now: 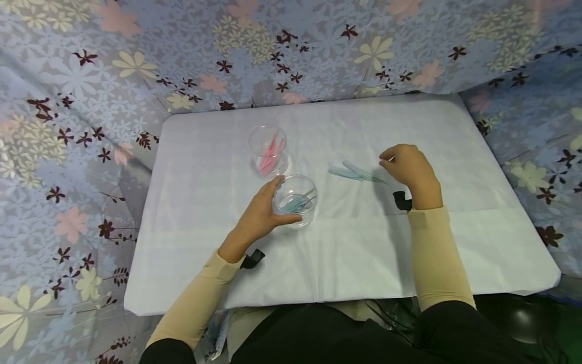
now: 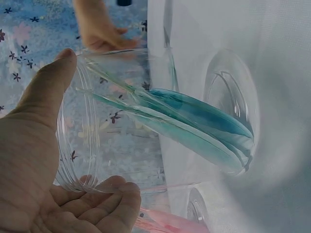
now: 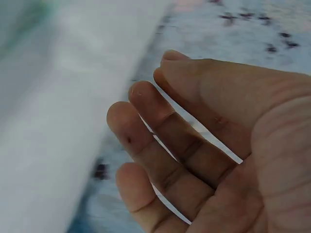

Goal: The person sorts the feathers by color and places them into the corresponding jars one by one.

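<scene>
My left hand (image 1: 259, 215) holds a clear round cup (image 1: 307, 183) by its rim, thumb on one side and fingers on the other. Inside the cup lean several thin-stemmed, leaf-shaped teal pieces (image 2: 209, 128), wide ends down. To the right, pale blue pieces (image 1: 352, 173) of similar shape lie in a loose bunch on the white cloth. Just right of their thin ends hovers my right hand (image 1: 411, 164). Its fingers (image 3: 167, 182) are loosely bent, with the thumb near the index finger and nothing visible between them.
Behind the held cup stands a second clear cup (image 1: 254, 137) with pink pieces (image 1: 271, 156) leaning in it. A white cloth (image 1: 364, 253) covers the table. Floral curtains (image 1: 254, 55) hang along its back and sides.
</scene>
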{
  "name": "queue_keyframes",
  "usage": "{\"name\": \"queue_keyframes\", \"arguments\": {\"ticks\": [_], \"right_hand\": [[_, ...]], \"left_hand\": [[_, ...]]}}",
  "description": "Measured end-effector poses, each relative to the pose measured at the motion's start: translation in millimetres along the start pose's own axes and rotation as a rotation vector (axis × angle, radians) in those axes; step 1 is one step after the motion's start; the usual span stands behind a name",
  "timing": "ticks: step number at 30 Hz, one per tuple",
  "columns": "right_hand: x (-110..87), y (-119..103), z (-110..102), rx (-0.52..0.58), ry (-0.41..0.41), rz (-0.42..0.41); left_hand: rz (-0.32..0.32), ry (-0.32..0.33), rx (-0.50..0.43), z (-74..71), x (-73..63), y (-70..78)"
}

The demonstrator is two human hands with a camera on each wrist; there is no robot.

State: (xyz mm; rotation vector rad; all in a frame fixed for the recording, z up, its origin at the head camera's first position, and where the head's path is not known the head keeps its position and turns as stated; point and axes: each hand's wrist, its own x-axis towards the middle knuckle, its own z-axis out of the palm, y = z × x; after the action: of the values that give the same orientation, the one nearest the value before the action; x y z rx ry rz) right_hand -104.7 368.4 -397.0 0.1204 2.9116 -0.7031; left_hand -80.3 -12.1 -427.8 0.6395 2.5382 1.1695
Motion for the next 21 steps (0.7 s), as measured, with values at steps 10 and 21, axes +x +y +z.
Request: {"name": "queue_keyframes", "arguments": {"ticks": [10, 21], "right_hand": [[1.6, 34, 35, 0.055, -0.090, 0.081], [1.2, 33, 45, 0.038, -0.076, 0.076]], "left_hand": [[0.006, 0.007, -0.001, 1.0, -0.4, 1.3], [0.014, 0.012, 0.002, 1.6, -0.2, -1.1]]}}
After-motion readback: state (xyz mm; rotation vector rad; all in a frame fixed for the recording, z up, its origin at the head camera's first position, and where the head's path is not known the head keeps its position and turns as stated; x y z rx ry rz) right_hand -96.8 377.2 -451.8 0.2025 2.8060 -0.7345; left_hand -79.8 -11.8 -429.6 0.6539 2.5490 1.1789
